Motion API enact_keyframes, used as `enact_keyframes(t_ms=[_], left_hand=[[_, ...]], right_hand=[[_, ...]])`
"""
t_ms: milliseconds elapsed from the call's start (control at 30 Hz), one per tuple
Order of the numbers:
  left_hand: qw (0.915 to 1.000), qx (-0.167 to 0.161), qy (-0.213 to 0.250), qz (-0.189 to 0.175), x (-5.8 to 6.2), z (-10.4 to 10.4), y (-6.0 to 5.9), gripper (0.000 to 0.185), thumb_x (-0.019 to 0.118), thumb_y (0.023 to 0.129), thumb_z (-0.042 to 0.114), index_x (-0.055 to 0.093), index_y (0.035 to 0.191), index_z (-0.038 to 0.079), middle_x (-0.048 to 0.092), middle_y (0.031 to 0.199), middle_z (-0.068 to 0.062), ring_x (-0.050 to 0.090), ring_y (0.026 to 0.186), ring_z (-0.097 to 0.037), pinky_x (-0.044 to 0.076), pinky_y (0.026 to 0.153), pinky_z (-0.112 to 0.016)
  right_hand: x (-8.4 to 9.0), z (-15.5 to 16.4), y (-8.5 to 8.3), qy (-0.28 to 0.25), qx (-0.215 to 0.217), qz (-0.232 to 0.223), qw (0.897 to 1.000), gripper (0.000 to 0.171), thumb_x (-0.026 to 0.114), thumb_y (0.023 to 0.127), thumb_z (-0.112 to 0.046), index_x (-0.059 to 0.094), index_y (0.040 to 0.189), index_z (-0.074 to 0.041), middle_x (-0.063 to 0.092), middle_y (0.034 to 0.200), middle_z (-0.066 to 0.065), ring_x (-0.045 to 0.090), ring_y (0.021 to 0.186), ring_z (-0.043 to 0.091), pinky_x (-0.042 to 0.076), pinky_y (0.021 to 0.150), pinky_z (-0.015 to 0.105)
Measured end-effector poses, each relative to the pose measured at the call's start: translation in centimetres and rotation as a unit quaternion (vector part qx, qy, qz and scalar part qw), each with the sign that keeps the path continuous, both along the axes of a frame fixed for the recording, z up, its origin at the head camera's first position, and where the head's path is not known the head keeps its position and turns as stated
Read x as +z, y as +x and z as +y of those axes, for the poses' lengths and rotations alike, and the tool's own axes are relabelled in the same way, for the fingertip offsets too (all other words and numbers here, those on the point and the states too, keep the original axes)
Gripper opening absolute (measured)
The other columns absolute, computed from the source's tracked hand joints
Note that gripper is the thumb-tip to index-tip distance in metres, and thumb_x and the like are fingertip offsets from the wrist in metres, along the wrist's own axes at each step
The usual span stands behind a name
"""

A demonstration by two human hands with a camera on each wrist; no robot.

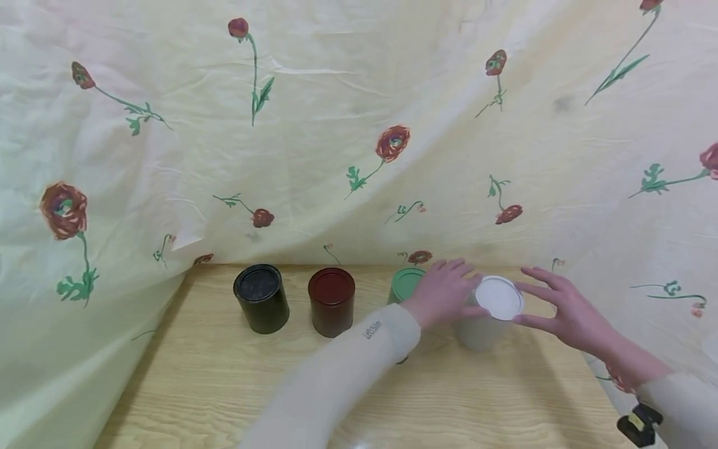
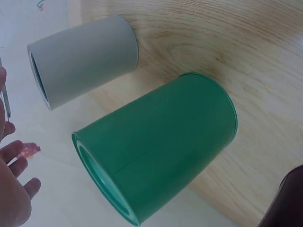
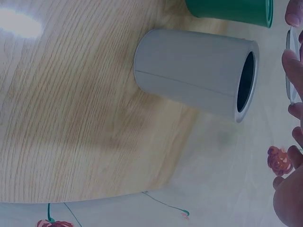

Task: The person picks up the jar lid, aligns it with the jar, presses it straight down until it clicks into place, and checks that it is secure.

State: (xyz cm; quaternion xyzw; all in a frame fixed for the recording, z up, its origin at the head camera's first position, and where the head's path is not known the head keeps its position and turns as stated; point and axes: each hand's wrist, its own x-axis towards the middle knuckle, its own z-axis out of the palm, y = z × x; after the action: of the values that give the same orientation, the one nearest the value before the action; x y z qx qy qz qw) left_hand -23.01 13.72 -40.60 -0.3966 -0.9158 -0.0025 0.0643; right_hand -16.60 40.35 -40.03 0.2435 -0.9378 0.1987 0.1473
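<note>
A round white lid (image 1: pixel 499 298) is held level between both hands, a little above the white can. Its left edge is gripped by the fingers and thumb of my left hand (image 1: pixel 449 290). From the other side, my right hand (image 1: pixel 566 308) holds the rim with spread fingertips and thumb. The can (image 3: pixel 194 73) stands upright below with its top uncovered, its dark inside showing in the right wrist view. Just left of it is a green can (image 2: pixel 161 146) with its lid on, partly hidden by my left hand and sleeve in the head view.
A dark red can (image 1: pixel 331 305) and a black can (image 1: pixel 261 299), both lidded, stand farther left in the same row. They share a light wooden table (image 1: pixel 224 386). Flowered cloth (image 1: pixel 314 125) hangs behind the table and along its sides.
</note>
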Motion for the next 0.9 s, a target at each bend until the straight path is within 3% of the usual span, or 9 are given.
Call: enact_keyframes(t_ms=[267, 633, 900], left_hand=[[0.9992, 0.017, 0.012, -0.033, -0.8, 0.9, -0.4, 0.077, 0.049, 0.098, 0.08, 0.047, 0.162, 0.036, 0.042, 0.168, 0.011, 0.032, 0.158, -0.012, 0.028, 0.128, -0.033], [0.997, 0.035, 0.036, -0.06, -2.2, 2.3, -1.4, 0.077, 0.053, 0.097, 0.079, 0.049, 0.161, 0.037, 0.042, 0.168, 0.01, 0.036, 0.156, -0.012, 0.031, 0.127, -0.034], [0.9966, 0.054, 0.026, -0.056, -3.0, 3.1, -1.6, 0.077, 0.054, 0.096, 0.08, 0.051, 0.159, 0.037, 0.047, 0.164, 0.011, 0.041, 0.152, -0.011, 0.034, 0.125, -0.032]], right_hand=[[-0.6, 0.9, -0.7, 0.01, -0.002, -0.01, 1.0, 0.069, 0.1, 0.067, -0.015, 0.073, 0.128, 0.0, 0.054, 0.148, 0.033, 0.047, 0.129, 0.063, 0.04, 0.09, 0.086], [-0.7, 1.8, -1.9, 0.031, 0.005, -0.037, 0.999, 0.068, 0.099, 0.069, -0.017, 0.072, 0.129, 0.001, 0.054, 0.146, 0.035, 0.048, 0.127, 0.063, 0.042, 0.088, 0.084], [-1.2, 2.2, -2.7, 0.037, 0.017, -0.048, 0.998, 0.065, 0.099, 0.071, -0.016, 0.073, 0.128, 0.001, 0.056, 0.142, 0.037, 0.052, 0.123, 0.063, 0.045, 0.087, 0.082]])
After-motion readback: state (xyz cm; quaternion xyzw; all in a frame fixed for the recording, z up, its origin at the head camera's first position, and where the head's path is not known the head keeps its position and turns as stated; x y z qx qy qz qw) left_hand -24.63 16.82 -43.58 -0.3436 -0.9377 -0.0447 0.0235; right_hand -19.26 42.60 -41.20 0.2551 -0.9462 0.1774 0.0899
